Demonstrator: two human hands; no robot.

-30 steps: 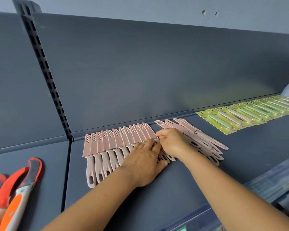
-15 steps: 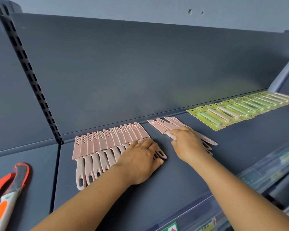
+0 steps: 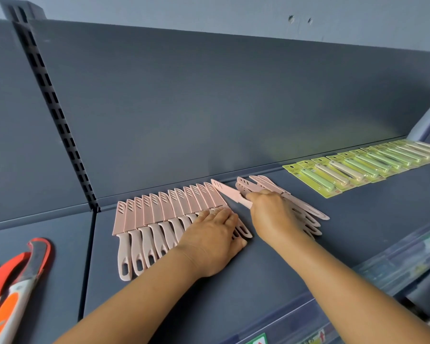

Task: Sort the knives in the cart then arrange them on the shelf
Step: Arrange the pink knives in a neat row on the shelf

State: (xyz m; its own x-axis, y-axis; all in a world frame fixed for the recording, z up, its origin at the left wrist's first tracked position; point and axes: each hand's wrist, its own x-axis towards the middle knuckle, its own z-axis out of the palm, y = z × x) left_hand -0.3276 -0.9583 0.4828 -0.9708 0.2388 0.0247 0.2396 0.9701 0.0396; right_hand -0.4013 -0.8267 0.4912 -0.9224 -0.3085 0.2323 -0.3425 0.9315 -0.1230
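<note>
Several pink sheathed knives (image 3: 159, 214) lie side by side in an overlapping row on the dark grey shelf (image 3: 271, 269), blades toward the back panel. My left hand (image 3: 212, 240) lies flat on the handles at the row's right end. My right hand (image 3: 274, 214) grips one pink knife (image 3: 225, 191) by its handle, its blade pointing up-left just right of the row. Under and behind that hand sits a loose pile of pink knives (image 3: 305, 212), partly hidden by it.
A row of green-carded packaged knives (image 3: 358, 170) runs along the shelf at the right. Orange and red-handled tools (image 3: 13, 286) lie on the neighbouring shelf section at the left. A slotted upright (image 3: 57, 115) divides the back panels. Price-tag rail (image 3: 283, 336) runs along the front edge.
My right hand has taken one pink knife from the loose pile and brought it left toward the row's right end. My left hand stays on the row's handles.
</note>
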